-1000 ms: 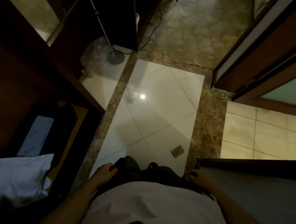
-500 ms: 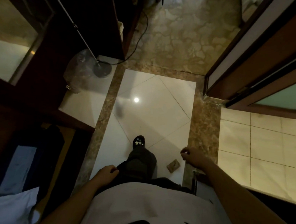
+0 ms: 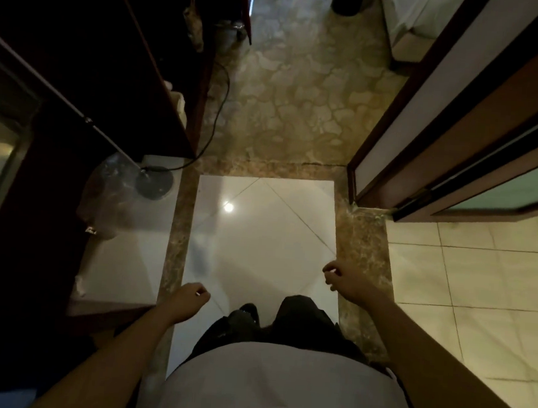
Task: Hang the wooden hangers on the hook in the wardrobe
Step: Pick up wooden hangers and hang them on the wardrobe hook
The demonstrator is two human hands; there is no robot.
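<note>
1. Standing on a pale tiled floor (image 3: 258, 241), a person looks down at two bare hands; the left hand (image 3: 187, 300) hangs loosely curled and holds nothing; the right hand (image 3: 343, 280), a little further ahead, is likewise slack and empty.
2. No wooden hanger shows anywhere in view, so where the hangers lie cannot be told; no hook shows either.
3. Dark furniture (image 3: 80, 63) rises well to the left of the left hand; whether it is the wardrobe cannot be told; a lamp base (image 3: 153, 181) and a clear plastic bag (image 3: 112, 199) sit ahead of that hand.
4. A door (image 3: 457, 127) stands ahead and right of the right hand.
5. By this evidence nothing is in hand; fetching a hanger and hooking it up appear left to do.
</note>
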